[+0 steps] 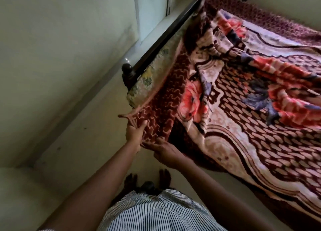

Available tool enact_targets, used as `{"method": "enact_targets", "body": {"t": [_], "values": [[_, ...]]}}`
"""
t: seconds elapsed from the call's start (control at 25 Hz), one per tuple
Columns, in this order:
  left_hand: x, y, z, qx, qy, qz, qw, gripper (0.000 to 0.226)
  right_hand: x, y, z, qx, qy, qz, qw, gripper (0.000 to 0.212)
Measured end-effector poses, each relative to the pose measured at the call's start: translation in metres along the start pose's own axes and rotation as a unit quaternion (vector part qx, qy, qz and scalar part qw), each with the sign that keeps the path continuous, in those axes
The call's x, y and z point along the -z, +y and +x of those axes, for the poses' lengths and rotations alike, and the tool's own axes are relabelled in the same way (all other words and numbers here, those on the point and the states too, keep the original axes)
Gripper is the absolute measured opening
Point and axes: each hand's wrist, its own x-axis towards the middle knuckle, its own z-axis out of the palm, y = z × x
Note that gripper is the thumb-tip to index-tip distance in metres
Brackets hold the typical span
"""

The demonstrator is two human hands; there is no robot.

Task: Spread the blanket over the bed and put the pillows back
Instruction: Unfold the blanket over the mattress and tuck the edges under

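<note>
Person stands at the corner of the bed, both arms extended forward.

Left hand point(135, 132): grips the corner of the blanket point(243, 112), thumb on top of the cloth, fingers curled beneath it. The corner is raised clear of the mattress point(147, 82).

Right hand point(167, 151): just beside the left hand, to its right, at the blanket's near hanging edge. Fingers lie fairly straight under the fold and touch the cloth. Whether the thumb pinches the edge cannot be determined.

Blanket: maroon and cream with red and blue flowers. It runs forward and to the right of both hands across the bed. It is rumpled in folds ahead of the hands, flatter further right, and its near edge hangs over the side of the bed to the right of the right hand.

Mattress: pale floral cover, exposed just ahead of the left hand.

Bed frame point(129, 72): dark, with a rounded corner post, ahead of the left hand.

Floor point(78, 135): pale, left of and below the hands. Bare feet point(130, 178) and a striped shirt point(156, 213) show beneath the arms.
</note>
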Motion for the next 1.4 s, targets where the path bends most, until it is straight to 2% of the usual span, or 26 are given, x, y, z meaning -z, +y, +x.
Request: {"method": "enact_targets", "body": {"t": [0.04, 0.08, 0.16, 0.24, 0.32, 0.44, 0.52, 0.56, 0.68, 0.76, 0.84, 1.08, 1.24, 1.28, 1.36, 1.4], "values": [[0.002, -0.001, 0.004, 0.027, 0.06, -0.012, 0.998, 0.049, 0.006, 0.003, -0.002, -0.001, -0.007, 0.02, 1.0, 0.052], [0.006, -0.004, 0.008, 0.041, 0.087, -0.034, 0.995, 0.044, 0.015, 0.005, -0.004, -0.009, -0.008, 0.052, 0.999, 0.05], [0.021, -0.006, 0.009, 0.028, 0.098, -0.067, 0.993, 0.035, 0.035, 0.009, -0.002, -0.049, 0.028, 0.138, 0.989, 0.047], [0.039, -0.008, 0.001, -0.006, 0.111, -0.074, 0.991, 0.031, 0.053, 0.011, 0.011, -0.07, 0.104, 0.174, 0.977, 0.046], [0.055, -0.012, -0.011, -0.041, 0.11, -0.055, 0.992, 0.03, 0.067, 0.003, 0.035, -0.039, 0.117, 0.121, 0.985, 0.05], [0.076, -0.003, -0.026, -0.097, 0.066, -0.076, 0.99, 0.018, 0.082, -0.022, 0.089, 0.068, 0.044, -0.008, 0.997, 0.072], [0.09, 0.007, -0.026, -0.131, 0.062, -0.089, 0.985, 0.012, 0.089, -0.039, 0.128, 0.109, 0.004, -0.087, 0.99, 0.076], [0.098, 0.01, -0.024, -0.141, 0.065, -0.093, 0.983, 0.013, 0.09, -0.045, 0.145, 0.114, -0.014, -0.119, 0.986, 0.071], [0.123, 0.007, -0.012, -0.151, 0.113, -0.084, 0.978, 0.012, 0.091, -0.061, 0.189, 0.125, -0.041, -0.181, 0.975, 0.037], [0.141, 0.001, 0.0, -0.128, 0.155, -0.103, 0.974, 0.005, 0.087, -0.079, 0.209, 0.146, -0.035, -0.169, 0.974, 0.03], [0.163, -0.004, 0.014, -0.099, 0.18, -0.155, 0.966, 0.009, 0.076, -0.103, 0.229, 0.166, -0.049, -0.144, 0.974, 0.032], [0.216, -0.03, 0.056, -0.017, 0.181, -0.211, 0.96, 0.011, 0.029, -0.135, 0.281, 0.134, -0.152, -0.167, 0.965, 0.037], [0.238, -0.046, 0.092, 0.052, 0.143, -0.17, 0.974, 0.012, 0.009, -0.139, 0.294, 0.079, -0.197, -0.121, 0.97, 0.046], [0.243, -0.048, 0.102, 0.077, 0.119, -0.145, 0.979, 0.02, 0.008, -0.14, 0.294, 0.062, -0.191, -0.107, 0.974, 0.05], [0.256, -0.047, 0.121, 0.113, 0.082, -0.056, 0.989, 0.037, 0.007, -0.14, 0.292, 0.038, -0.178, -0.101, 0.978, 0.047], [0.262, -0.043, 0.129, 0.111, 0.065, 0.002, 0.992, 0.039, 0.007, -0.139, 0.29, 0.031, -0.175, -0.107, 0.978, 0.041]]}}
